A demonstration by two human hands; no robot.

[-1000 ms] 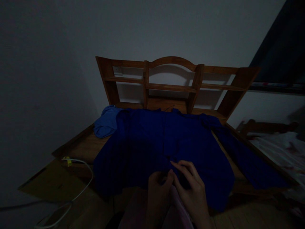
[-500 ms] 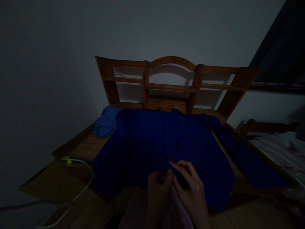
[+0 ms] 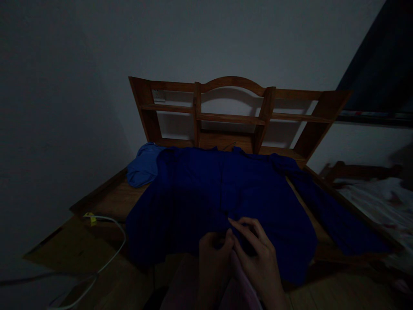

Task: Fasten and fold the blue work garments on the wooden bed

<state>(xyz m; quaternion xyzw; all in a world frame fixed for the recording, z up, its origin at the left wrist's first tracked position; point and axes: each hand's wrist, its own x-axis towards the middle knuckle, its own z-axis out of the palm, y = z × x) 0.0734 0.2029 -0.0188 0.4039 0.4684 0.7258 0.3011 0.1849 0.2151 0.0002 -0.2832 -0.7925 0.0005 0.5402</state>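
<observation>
A dark blue long-sleeved shirt [image 3: 196,185] lies spread over the wooden desk, collar toward the shelf, its lower edge hanging over the front. My left hand [image 3: 214,254] is closed at the middle of the lower edge, thumb and fingers pinching the shirt's front. Just beside it, my right hand [image 3: 256,249] also pinches the cloth near the front opening, its index finger stretched along the fabric. The fingertips of both hands nearly meet. Whether a button sits between them is too dark to make out.
A lighter blue bundled cloth [image 3: 143,165] lies at the desk's left. Behind stands a wooden shelf [image 3: 230,117] against the wall. A white cable [image 3: 121,247] with a yellow tag hangs at the lower left. A bed with patterned bedding [image 3: 380,206] is on the right.
Almost nothing differs. Both hands keep their places on the shirt's lower edge, and the shirt lies as before.
</observation>
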